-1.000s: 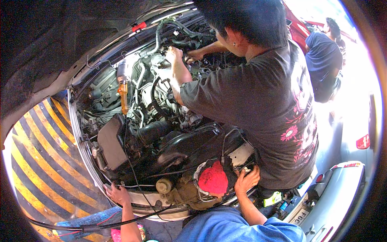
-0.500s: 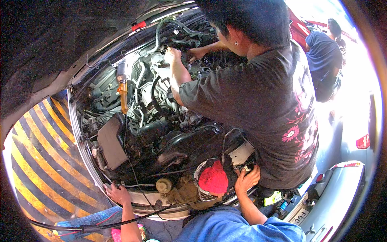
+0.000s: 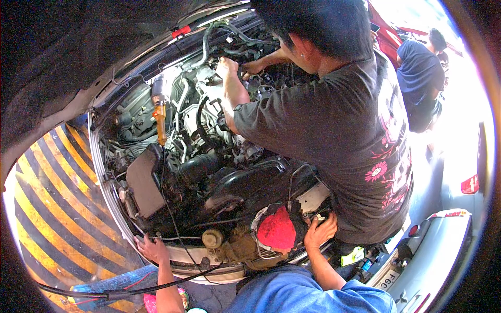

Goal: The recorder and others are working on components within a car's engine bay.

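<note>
One big open engine bay [image 3: 245, 182] fills most of the view; a co-worker [image 3: 334, 125] in a dark shirt leans across it, so I'd keep low at the front edge and leave those elbows room; mind the amber-handled lamp [image 3: 159, 122] and its thin cable too; the red cloth-looking bundle [image 3: 276, 229] sits just left of the right grip [image 3: 320, 233], whose fingers curl at a small pale thing [image 3: 319, 217] by the front corner; can't tell if they pinch it or only touch it, so I'd go gently; left grip [image 3: 153, 250] is loosely spread on the front edge, seemingly holding nothing; decent brace imo; vs half a second ago, the co-worker's nearer hand looks slightly higher; both grips look unmoved
</note>
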The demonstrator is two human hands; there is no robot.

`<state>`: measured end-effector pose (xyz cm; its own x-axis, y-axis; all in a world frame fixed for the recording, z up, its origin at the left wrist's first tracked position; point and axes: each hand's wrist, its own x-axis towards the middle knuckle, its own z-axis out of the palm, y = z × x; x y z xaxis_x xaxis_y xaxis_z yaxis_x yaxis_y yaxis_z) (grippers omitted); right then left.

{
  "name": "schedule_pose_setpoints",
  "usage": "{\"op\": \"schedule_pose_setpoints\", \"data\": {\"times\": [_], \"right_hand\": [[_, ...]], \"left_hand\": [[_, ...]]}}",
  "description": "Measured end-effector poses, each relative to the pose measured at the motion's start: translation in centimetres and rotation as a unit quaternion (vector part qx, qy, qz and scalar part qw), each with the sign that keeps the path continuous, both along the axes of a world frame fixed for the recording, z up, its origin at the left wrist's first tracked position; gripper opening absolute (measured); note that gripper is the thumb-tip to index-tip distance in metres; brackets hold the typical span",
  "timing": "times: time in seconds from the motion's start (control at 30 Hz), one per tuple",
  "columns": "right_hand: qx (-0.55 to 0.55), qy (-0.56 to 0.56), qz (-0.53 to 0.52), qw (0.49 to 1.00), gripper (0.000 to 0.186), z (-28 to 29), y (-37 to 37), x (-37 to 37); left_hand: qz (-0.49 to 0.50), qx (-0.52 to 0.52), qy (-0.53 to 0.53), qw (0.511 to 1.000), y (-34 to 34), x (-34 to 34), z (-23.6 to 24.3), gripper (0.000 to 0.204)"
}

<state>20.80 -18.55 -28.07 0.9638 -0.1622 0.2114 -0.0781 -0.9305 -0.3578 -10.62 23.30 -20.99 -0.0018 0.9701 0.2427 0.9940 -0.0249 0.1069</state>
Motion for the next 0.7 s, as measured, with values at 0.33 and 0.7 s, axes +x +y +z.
{"op": "schedule_pose_setpoints", "data": {"times": [0.33, 0.7], "right_hand": [[-0.003, 0.005, -0.003, 1.000, 0.064, -0.11, 0.04, 0.08], [0.001, 0.007, -0.009, 1.000, 0.064, -0.04, 0.02, 0.00]], "left_hand": [[0.004, -0.007, -0.001, 1.000, -0.02, 0.25, 0.36, 0.041], [-0.004, 0.000, 0.011, 1.000, -0.04, -0.03, 0.14, 0.042]]}}
